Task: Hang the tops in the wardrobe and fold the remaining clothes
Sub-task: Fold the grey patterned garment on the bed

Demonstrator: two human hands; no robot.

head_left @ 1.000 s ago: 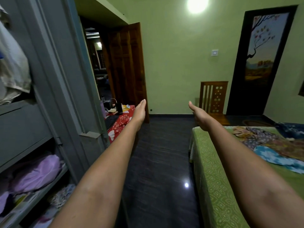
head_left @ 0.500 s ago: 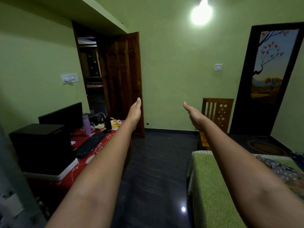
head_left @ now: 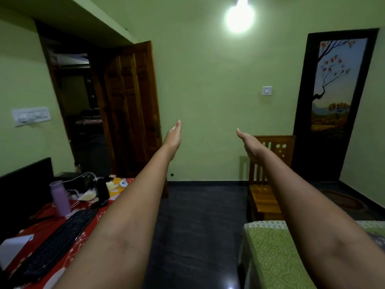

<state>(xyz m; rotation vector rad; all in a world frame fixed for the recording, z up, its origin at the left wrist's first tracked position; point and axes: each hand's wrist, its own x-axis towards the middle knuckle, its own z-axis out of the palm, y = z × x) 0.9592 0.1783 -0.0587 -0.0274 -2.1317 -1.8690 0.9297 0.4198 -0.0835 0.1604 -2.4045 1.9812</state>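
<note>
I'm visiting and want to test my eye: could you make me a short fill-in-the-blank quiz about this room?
1. Both hands, left hand and right hand, hold ____.
2. The bottle standing on the red table is coloured ____.
3. The black keyboard lies on the ____ table.
4. The wooden chair stands against the ____ wall.

Missing words: nothing; purple; red; green

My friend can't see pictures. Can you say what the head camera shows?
Two bare arms stretch forward, left hand and right hand open and empty. A red desk with a keyboard is on the left, a green bed on the right, a wooden chair ahead.
</note>
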